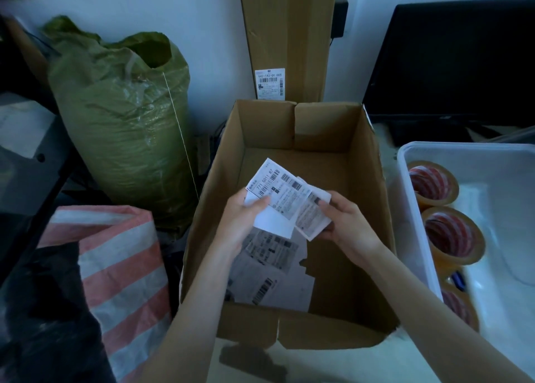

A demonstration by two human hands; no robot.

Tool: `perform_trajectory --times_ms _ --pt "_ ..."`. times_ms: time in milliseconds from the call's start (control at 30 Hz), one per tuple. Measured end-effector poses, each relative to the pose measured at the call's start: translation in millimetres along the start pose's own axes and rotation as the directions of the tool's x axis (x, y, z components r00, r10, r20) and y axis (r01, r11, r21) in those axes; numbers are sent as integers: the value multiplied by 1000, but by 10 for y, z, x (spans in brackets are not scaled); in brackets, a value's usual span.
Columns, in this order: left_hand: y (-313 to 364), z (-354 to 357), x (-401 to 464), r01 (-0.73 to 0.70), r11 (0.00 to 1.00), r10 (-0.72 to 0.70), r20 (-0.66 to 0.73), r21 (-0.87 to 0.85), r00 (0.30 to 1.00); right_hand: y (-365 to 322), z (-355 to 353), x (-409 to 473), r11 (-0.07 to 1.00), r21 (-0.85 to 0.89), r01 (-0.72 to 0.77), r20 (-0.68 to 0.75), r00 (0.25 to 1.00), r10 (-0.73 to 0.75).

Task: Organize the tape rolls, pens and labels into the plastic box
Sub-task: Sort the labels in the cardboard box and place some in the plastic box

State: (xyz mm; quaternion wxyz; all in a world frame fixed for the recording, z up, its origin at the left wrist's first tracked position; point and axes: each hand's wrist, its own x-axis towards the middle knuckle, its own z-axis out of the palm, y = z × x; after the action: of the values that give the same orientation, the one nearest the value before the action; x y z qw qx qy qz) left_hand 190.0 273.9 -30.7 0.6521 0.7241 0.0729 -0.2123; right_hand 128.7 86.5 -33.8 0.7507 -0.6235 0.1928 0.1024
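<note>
Over cardboard box (pixel 373 180): left hand (pixel 240 220) and right hand (pixel 347 223) both pinching labels (pixel 285 200), gathering stack, likely for plastic box (pixel 411 156); tape rolls (pixel 431 182) sitting inside already.

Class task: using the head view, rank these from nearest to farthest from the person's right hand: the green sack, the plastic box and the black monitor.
From the right hand:
1. Plastic box, just to its right.
2. Black monitor, behind the box, upper right.
3. Green sack, far left.

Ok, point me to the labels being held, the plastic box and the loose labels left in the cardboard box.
held labels (pixel 278 187): head view, top barcode sheet.
plastic box (pixel 405 162): head view, left rim.
loose labels (pixel 272 278): head view, sheet on carton floor.
</note>
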Motion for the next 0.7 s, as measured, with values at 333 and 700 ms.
perform_trajectory --times_ms 333,700 --pt "-198 259 15 -66 991 74 -65 116 995 36 -53 52 958 -244 151 -20 987 -161" --pt "-635 174 365 -44 943 49 -9 330 999 525 269 697 830 -557 -9 -67 997 -35"
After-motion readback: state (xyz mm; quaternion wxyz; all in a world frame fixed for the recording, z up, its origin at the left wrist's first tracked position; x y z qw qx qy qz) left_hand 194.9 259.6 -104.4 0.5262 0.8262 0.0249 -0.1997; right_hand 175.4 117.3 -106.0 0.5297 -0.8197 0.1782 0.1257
